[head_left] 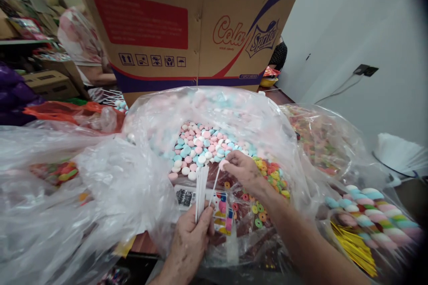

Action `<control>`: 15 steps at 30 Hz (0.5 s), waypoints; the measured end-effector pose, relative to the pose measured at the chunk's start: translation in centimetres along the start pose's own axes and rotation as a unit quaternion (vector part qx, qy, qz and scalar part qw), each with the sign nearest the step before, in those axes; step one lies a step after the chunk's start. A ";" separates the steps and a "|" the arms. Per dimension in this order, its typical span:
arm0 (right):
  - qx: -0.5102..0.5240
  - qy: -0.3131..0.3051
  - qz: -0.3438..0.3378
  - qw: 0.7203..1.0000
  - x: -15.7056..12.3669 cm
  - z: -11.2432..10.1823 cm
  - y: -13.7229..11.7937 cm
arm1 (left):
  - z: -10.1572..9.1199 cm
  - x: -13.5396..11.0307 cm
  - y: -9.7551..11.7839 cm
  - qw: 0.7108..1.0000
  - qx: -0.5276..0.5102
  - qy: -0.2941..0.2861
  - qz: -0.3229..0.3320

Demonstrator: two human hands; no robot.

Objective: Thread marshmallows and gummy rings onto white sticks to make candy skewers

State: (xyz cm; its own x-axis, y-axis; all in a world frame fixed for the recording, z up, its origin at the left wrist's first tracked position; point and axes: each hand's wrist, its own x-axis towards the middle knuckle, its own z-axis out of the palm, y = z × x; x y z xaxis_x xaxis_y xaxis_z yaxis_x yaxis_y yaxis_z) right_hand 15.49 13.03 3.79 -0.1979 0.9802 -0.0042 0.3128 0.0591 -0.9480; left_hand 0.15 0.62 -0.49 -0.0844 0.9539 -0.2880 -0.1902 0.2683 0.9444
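A bundle of white sticks [201, 189] stands upright in my left hand [193, 234], its fingers closed round the lower ends. One stick [215, 184] leans apart from the bundle, its lower end at my left thumb. Between the fingertips of my right hand [243, 170] is a pink candy [223, 165], touching the top of that single stick. Just beyond lies a heap of pink, blue and white round candies [200, 147] inside an opened clear plastic bag [220, 102]. Ring-shaped gummies [259, 208] in green, orange and red are scattered by my right forearm.
A big cardboard box [197, 22] rises behind the bag. Crumpled clear plastic [110, 196] covers the left side. At right are a bag of gummies [321, 138], finished candy sticks [374, 218] and yellow ties [354, 247]. Another person [83, 49] is at back left.
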 end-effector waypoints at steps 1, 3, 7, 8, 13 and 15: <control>0.070 0.006 0.027 0.997 -0.1 -0.3 -0.3 | 0.0 0.0 -0.1 1.000 0.002 -0.004 0.002; 0.163 0.009 0.065 0.984 -0.5 -0.8 -1.1 | 0.0 0.0 -0.1 1.000 0.003 -0.009 0.003; 0.245 -0.001 0.080 0.966 -1.3 -0.9 -2.0 | 0.0 0.1 0.0 1.000 0.014 -0.013 0.006; 0.253 -0.001 0.080 0.964 -1.3 -0.8 -2.0 | 0.0 0.1 0.0 1.000 0.022 -0.017 0.009; 0.257 -0.008 0.065 0.964 -1.3 -0.4 -1.1 | -0.2 0.3 -0.2 0.999 0.043 -0.029 0.017; 0.254 -0.002 0.059 0.965 -1.3 -0.4 -1.1 | -0.2 0.4 -0.4 0.998 0.048 -0.027 0.024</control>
State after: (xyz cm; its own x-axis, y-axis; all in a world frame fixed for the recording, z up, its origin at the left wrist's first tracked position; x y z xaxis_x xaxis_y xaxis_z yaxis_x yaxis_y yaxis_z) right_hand 15.76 11.77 4.99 -0.1935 0.9735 -0.1221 -0.1619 -0.1545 -0.9746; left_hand 0.00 0.84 -0.99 -0.0379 0.9713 -0.2348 -0.0933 0.2305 0.9686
